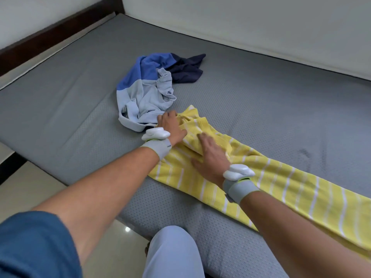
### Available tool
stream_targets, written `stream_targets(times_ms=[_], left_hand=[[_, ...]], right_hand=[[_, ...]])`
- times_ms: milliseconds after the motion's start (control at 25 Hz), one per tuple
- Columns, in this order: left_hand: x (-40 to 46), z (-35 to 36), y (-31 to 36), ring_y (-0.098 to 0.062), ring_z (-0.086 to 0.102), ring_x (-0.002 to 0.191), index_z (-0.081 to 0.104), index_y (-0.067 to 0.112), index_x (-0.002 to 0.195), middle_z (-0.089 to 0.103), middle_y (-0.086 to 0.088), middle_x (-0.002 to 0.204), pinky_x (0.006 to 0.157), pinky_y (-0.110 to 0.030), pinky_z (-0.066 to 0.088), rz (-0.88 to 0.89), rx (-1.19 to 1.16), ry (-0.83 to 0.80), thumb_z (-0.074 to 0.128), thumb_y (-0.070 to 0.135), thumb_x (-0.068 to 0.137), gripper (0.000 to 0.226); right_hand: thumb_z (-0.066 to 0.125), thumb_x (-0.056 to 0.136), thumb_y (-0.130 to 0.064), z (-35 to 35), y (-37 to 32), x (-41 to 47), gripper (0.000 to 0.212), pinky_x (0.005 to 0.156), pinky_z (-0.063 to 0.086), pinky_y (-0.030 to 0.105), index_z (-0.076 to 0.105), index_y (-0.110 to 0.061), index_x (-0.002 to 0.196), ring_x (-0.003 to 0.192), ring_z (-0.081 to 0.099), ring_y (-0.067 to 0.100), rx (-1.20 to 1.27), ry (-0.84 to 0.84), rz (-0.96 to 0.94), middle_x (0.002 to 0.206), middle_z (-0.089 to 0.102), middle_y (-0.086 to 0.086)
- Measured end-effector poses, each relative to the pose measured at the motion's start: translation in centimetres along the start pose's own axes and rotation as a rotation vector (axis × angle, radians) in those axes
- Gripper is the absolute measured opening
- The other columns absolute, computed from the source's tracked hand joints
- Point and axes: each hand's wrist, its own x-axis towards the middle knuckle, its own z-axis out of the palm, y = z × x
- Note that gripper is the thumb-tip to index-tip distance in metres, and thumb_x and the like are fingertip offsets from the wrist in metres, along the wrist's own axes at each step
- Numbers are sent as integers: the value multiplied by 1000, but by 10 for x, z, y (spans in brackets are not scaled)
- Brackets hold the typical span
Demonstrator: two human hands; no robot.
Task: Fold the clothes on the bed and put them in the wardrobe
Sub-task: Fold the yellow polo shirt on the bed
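On the bed (60,101), hands pressing yellow shirt (281,187)

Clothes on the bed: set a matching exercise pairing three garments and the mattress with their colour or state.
Column one:
1. striped shirt
2. crumpled shirt
3. dark garment
4. mattress

Column two:
a. navy, bunched at the far side
b. grey, dotted surface
c. yellow, under both hands
d. blue and pale blue, in a heap

Pairs: 1-c, 2-d, 3-a, 4-b

Grey bed (60,101), yellow striped shirt (281,189), blue shirt (146,93)
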Motion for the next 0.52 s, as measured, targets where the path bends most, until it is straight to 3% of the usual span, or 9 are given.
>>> stream_targets(times_ms=[80, 200, 320, 400, 520], left_hand=[[-9, -7, -12, -34, 38, 130, 38, 8, 135, 44, -16, 138, 106, -38, 27, -145, 7, -56, 72, 50, 74, 81], [-19, -21, -26, -35, 36, 134, 24, 2, 143, 34, -18, 146, 106, -42, 35, -320, -62, -211, 71, 65, 69, 107], [-16, -26, -25, -36, 45, 128, 25, 1, 144, 43, -16, 142, 102, -43, 43, -329, -75, -337, 73, 71, 62, 118], [-15, -24, -18, -33, 55, 115, 44, 6, 133, 56, -11, 128, 97, -42, 48, -339, -143, -402, 78, 61, 63, 95], [-19, -24, -2, -32, 63, 97, 57, 5, 117, 64, -13, 109, 88, -44, 55, -394, -496, -445, 76, 29, 74, 54]], right_hand=[[60, 87, -50, 13, -4, 1, 90, 119, 13, 44, 10, -17, 153, 148, 10, 25, -75, -176, 35, 161, 7, 6], [60, 84, -57, 13, -10, 6, 93, 118, 15, 47, 11, -17, 152, 147, 14, 24, 96, -28, 118, 162, 8, 5], [64, 79, -62, 13, -17, 11, 108, 119, 7, 52, 0, -17, 154, 149, 5, 22, 154, -75, 128, 162, 1, 4], [66, 73, -68, 13, -18, 12, 121, 119, 2, 54, -9, -19, 154, 150, -2, 21, 133, -155, 125, 163, -4, 3], [72, 61, -72, 11, -19, 13, 138, 118, -3, 57, -21, -23, 150, 150, -6, 22, 201, -198, 130, 163, -8, 1]])
